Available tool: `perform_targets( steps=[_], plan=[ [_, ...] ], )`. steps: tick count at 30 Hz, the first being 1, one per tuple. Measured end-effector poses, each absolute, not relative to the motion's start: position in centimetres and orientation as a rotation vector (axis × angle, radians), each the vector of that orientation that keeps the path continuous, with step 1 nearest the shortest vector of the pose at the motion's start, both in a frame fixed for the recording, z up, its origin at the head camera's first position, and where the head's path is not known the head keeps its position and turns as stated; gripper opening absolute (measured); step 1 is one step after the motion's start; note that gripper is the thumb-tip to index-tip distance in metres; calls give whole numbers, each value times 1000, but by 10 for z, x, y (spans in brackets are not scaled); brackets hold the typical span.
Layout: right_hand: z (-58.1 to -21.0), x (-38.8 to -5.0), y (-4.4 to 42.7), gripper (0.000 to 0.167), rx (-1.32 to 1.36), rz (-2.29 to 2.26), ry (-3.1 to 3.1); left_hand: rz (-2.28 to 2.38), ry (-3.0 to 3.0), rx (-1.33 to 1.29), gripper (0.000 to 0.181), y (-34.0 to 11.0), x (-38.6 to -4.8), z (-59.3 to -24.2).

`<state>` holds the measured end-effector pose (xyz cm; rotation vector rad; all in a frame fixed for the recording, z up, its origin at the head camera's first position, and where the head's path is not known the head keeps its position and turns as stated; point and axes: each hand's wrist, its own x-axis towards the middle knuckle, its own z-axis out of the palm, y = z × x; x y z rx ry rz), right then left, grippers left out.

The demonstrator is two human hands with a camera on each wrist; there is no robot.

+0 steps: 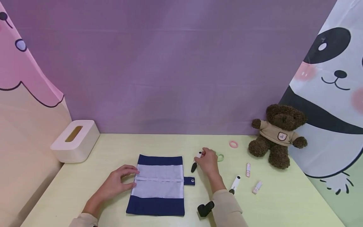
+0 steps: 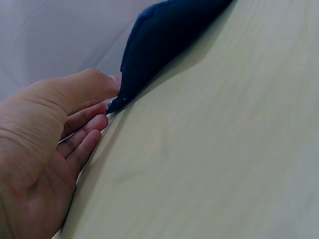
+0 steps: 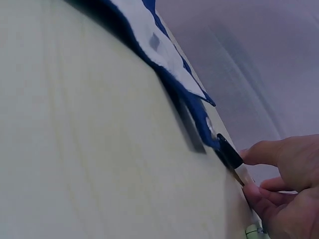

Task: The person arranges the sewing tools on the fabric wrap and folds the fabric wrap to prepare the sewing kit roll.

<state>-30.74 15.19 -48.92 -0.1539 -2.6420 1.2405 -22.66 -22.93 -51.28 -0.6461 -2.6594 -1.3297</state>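
Observation:
An unfolded cloth pouch point(image 1: 158, 189), pale inside with navy bands and a snap tab point(image 1: 189, 181), lies flat on the table. My left hand point(image 1: 117, 181) touches its left edge with thumb and fingertips apart; in the left wrist view they meet the navy edge point(image 2: 149, 55). Just right of the pouch, my right hand point(image 1: 208, 161) pinches a slim white tool with a black end point(image 1: 194, 167). The right wrist view has this black end point(image 3: 229, 151) close to the tab, its white part partly covered by fingers. A green loop point(image 1: 220, 157) shows behind the right hand.
A similar white-and-black tool point(image 1: 235, 184), two small pink-and-white items point(image 1: 248, 170) and a pink ring point(image 1: 233, 144) lie to the right. A black object point(image 1: 205, 209) is by the right sleeve. A teddy bear point(image 1: 279, 135) and white tissue box point(image 1: 76, 140) stand at the sides.

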Motion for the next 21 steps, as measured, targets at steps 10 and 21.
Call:
perform_targets(
  steps=[10, 21],
  plan=[
    [-482, -311, 142, 55, -180, 1124, -2719, -1286, -2682, -623, 40, -229, -226, -512],
    [-487, -308, 151, 53, -191, 1321, -2606, -1281, -2688, -629, 38, -229, -226, -512]
  ],
)
